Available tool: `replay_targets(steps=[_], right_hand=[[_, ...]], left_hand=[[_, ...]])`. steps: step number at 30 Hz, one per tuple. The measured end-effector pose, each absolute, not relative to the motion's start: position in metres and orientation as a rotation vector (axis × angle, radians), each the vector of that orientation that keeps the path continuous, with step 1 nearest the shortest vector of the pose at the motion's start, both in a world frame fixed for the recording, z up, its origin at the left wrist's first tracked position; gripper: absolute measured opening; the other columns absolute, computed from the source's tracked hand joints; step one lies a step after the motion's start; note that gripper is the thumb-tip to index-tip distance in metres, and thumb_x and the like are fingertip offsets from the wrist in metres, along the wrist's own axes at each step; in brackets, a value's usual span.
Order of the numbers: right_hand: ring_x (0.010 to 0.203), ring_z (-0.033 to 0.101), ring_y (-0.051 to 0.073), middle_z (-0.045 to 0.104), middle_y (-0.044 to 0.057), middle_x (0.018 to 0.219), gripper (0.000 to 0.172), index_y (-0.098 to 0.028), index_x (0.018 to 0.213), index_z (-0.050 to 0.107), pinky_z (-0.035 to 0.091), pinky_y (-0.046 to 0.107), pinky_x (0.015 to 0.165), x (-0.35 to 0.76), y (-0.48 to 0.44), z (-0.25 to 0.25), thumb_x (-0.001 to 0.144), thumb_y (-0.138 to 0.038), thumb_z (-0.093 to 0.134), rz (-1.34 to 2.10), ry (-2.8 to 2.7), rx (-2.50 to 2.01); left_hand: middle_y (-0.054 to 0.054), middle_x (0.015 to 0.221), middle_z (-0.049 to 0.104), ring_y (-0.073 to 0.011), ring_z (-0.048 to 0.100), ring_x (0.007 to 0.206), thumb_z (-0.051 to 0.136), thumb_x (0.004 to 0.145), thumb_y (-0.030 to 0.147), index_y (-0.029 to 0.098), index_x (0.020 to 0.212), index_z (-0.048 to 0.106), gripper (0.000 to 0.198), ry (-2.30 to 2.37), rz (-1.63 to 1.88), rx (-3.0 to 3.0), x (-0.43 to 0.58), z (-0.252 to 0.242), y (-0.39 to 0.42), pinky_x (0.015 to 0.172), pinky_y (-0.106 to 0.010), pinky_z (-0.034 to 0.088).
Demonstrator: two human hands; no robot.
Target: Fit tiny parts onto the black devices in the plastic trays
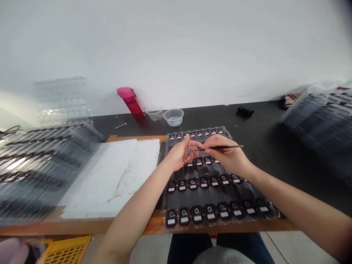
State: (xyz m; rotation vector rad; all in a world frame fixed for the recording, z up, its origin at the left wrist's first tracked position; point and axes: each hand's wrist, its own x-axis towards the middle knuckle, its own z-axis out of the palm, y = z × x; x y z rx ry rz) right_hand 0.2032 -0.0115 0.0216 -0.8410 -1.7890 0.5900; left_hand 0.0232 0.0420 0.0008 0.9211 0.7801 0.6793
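Over the tray (244, 191) of black parts on the worktop (264, 128), the left hand (178, 154) has its grip closed around a small part (190, 151), while the right hand (229, 157) pinches tweezers (224, 147) whose tip touches that part.

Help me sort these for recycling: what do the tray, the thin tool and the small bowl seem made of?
Tray: thin moulded plastic, glossy; glints along its pockets. Thin tool in the right hand: probably dark-finished metal, slender and straight, too blurred to be sure. Small bowl: translucent plastic, cloudy see-through walls.
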Motion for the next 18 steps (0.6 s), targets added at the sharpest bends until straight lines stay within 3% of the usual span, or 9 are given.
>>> replay_targets(steps=[12, 18], right_hand=[[0.077, 0.06, 0.015, 0.063, 0.004, 0.083, 0.01, -0.025, 0.087, 0.07, 0.052, 0.03, 0.07, 0.197, -0.008, 0.019, 0.084, -0.023, 0.06, 0.604, -1.785, -0.892], [0.077, 0.065, 0.016, 0.064, 0.004, 0.091, 0.012, -0.024, 0.086, 0.07, 0.059, 0.032, 0.071, 0.211, -0.002, 0.015, 0.078, -0.033, 0.068, 0.835, -1.44, -0.914]], left_hand=[[-0.005, 0.06, 0.058, -0.0045, 0.035, 0.036, 0.035, 0.088, 0.059, 0.013, 0.088, 0.065, 0.055, 0.72, 0.697, 0.911, 0.022, 0.002, 0.039, 0.037, -0.019, 0.021], [-0.004, 0.06, 0.057, -0.0046, 0.035, 0.038, 0.039, 0.087, 0.058, 0.011, 0.092, 0.063, 0.053, 0.777, 0.706, 0.95, 0.021, 0.001, 0.04, 0.038, -0.019, 0.021]])
